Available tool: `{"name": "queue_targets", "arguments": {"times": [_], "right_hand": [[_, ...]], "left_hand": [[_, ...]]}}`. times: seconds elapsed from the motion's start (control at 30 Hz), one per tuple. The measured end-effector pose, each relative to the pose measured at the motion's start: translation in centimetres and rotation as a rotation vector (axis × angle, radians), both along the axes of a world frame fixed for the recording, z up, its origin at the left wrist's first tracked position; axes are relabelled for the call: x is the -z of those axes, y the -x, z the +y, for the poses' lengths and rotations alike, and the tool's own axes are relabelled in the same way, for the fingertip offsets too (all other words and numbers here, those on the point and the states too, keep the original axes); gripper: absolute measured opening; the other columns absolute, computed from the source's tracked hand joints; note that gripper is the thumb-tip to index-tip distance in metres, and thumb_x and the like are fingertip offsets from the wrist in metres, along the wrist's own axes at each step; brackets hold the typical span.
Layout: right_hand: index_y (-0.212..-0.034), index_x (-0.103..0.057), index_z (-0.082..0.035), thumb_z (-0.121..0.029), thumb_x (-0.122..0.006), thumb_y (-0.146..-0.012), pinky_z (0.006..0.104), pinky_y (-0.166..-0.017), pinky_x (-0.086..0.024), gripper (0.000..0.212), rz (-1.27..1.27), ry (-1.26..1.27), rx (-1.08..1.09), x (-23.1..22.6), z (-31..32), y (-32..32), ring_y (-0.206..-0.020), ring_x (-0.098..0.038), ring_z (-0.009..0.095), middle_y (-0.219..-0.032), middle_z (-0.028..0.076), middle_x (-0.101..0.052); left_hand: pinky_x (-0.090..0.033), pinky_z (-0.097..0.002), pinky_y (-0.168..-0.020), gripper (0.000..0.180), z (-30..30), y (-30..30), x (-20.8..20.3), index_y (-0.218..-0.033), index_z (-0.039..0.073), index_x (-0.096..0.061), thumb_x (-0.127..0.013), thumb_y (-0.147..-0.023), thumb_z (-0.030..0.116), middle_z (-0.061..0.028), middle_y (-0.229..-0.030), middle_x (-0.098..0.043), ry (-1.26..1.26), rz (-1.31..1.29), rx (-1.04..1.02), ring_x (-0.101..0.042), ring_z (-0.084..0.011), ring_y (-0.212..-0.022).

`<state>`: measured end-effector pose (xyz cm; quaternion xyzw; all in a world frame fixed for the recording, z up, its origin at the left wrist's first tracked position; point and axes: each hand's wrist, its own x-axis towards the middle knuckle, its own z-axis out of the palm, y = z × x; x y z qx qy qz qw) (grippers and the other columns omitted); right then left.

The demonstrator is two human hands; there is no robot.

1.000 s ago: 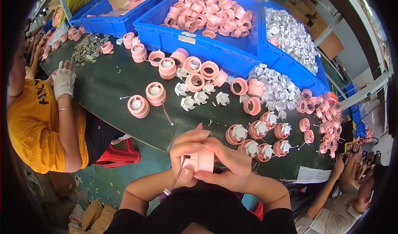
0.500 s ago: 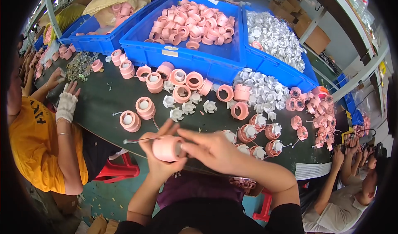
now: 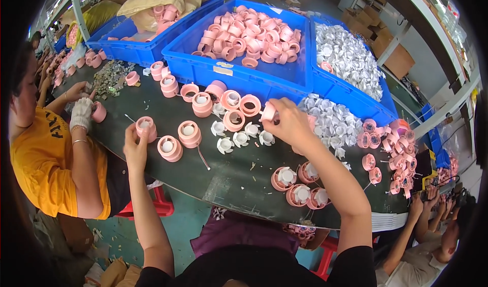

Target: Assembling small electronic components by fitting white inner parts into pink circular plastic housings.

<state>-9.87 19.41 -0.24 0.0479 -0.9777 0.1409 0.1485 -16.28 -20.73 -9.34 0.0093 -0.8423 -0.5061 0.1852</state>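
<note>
Both hands are spread apart over the dark green tabletop, each closed on its own part. At centre left of the frame, the left hand grips a pink housing by its near side, thumb and fingertips on the wall; the white disc in its mouth faces up, and this side hold probably serves to leave the disc uncovered. Just right of it, two similar housings stand upright, mouths upward, seemingly set so that their discs lie in plain view and a cable trails free. At upper centre, the right hand pinches a pink ring from its right, a grip likely suited to the crowded pieces around it; whether the ring touches the table is hidden. The left forearm rises almost straight from the lower edge, whereas the right arm bends at the elbow in the lower right and slants up and leftward, palm downward, its forearm covering part of the capped assemblies.
</note>
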Motion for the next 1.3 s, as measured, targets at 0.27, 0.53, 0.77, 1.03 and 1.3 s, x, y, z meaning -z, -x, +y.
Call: {"name": "queue_targets", "arguments": {"times": [0.27, 0.53, 0.77, 1.03, 1.3], "right_hand": [[-0.113, -0.049, -0.004, -0.024, -0.068, -0.078, 0.0343, -0.060, -0.050, 0.045, -0.060, 0.370, 0.008, -4.8, 0.6, -9.4, -0.072, -0.064, 0.024, -0.090, 0.014, -0.062], [-0.117, -0.051, 0.000, -0.018, -0.064, -0.083, 0.0323, -0.066, -0.053, 0.041, -0.078, 0.621, 0.029, -3.8, 0.4, -13.1, -0.088, -0.063, 0.025, -0.109, 0.017, -0.059], [-0.117, -0.050, 0.000, -0.017, -0.063, -0.084, 0.0297, -0.064, -0.053, 0.039, -0.095, 0.607, -0.004, -3.0, -0.4, -13.9, -0.084, -0.063, 0.023, -0.104, 0.014, -0.059], [-0.131, -0.037, 0.001, -0.004, -0.058, -0.088, 0.0214, -0.058, -0.051, 0.048, -0.211, 1.156, -0.159, -2.3, -4.9, -15.3, -0.099, -0.061, 0.017, -0.116, 0.014, -0.050], [-0.131, -0.043, 0.001, -0.006, -0.065, -0.083, 0.0331, -0.086, -0.047, 0.054, 0.045, 0.672, -0.365, -1.7, -5.8, -14.5, -0.106, -0.052, 0.028, -0.120, 0.018, -0.047]], "left_hand": [[-0.041, -0.0449, -0.088, 0.043, 3.7, -5.8, -4.4, -0.117, 0.000, -0.056, -0.064, -0.086, 0.029, -0.0203, -0.114, -0.058, 0.608, 0.348, -0.425, -0.052, -0.0365, -0.104], [-0.034, -0.0413, -0.089, 0.078, 21.9, -13.9, -6.5, -0.129, 0.004, -0.046, -0.079, -0.064, 0.032, -0.0126, -0.115, -0.048, 0.425, 0.213, 0.832, -0.043, -0.0305, -0.107], [-0.034, -0.0459, -0.093, 0.056, 22.1, -12.4, -5.2, -0.108, 0.004, -0.053, -0.081, -0.061, 0.019, -0.0172, -0.114, -0.053, 0.203, 0.195, 0.837, -0.044, -0.0364, -0.114], [-0.048, -0.0288, -0.076, 0.077, 19.8, -14.9, -3.9, -0.126, 0.004, -0.028, -0.075, -0.066, -0.006, -0.0135, -0.109, -0.046, -0.376, 0.292, 0.627, -0.055, -0.0208, -0.095], [-0.025, -0.0431, -0.109, 0.072, 17.8, -17.3, -4.8, -0.135, 0.007, -0.024, -0.065, -0.076, 0.000, -0.0201, -0.150, -0.001, -0.960, -0.053, 1.065, -0.012, -0.0324, -0.140]]}}
